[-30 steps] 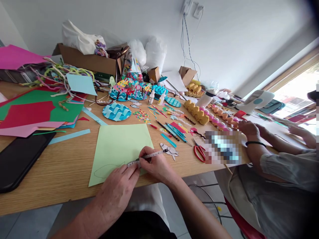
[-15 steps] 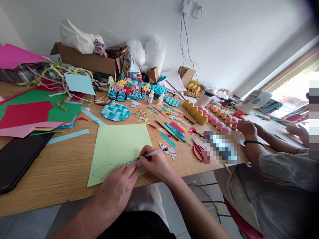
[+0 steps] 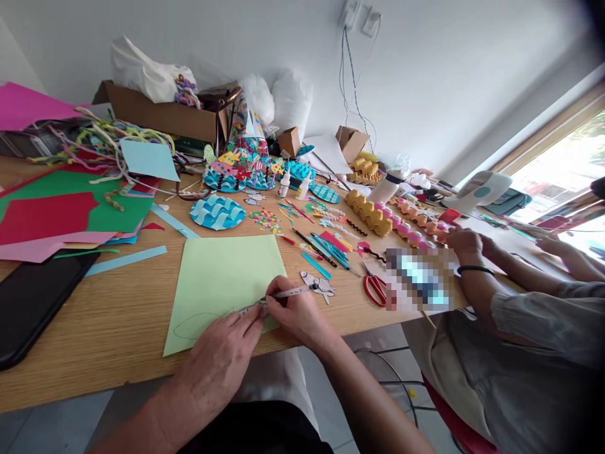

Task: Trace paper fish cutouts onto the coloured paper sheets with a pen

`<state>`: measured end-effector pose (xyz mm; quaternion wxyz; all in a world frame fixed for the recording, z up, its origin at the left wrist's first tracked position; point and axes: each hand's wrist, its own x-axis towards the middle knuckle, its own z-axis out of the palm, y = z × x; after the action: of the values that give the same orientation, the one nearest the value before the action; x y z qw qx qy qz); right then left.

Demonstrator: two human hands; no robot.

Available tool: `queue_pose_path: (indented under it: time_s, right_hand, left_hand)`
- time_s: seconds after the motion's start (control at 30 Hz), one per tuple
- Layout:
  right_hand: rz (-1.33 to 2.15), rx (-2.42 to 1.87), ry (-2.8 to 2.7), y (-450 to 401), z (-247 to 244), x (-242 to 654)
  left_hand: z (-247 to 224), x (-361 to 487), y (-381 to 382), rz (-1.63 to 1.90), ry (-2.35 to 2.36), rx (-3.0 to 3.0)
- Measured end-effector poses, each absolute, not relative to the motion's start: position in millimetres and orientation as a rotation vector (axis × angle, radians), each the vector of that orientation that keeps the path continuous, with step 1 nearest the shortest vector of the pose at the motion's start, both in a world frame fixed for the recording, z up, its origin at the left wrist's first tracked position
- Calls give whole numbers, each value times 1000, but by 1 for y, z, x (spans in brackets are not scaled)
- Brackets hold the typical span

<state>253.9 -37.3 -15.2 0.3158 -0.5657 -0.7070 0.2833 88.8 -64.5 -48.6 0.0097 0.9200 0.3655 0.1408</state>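
Observation:
A light green sheet [image 3: 227, 271] lies at the table's front edge, with a pencilled leaf-like outline at its lower left. On its lower right part, my left hand [image 3: 231, 350] presses a small white patterned cutout [image 3: 246, 309] flat, mostly covered by the fingers. My right hand [image 3: 295, 312] pinches a pale printed pen [image 3: 297, 291], its tip down by the cutout's edge. Just right of that hand lies a paper fish [image 3: 317, 284].
Red-handled scissors [image 3: 375, 290], pencils [image 3: 328, 249] and yellow egg-carton strips [image 3: 368, 213] lie to the right, near another person's hands [image 3: 466, 246]. A black phone [image 3: 38, 302] and coloured paper [image 3: 47, 214] are at left.
The whole view has shifted very slightly. Both hands stay at the cutout, with almost no visible movement.

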Motion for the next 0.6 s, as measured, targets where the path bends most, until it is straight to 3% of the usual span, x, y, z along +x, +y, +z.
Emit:
queue_pose_path:
  time_s: [0.6]
  right_hand:
    - [660,-1429,-1848,-43,-22,256]
  left_hand:
    - [-50,89,-64,473,1171,2862]
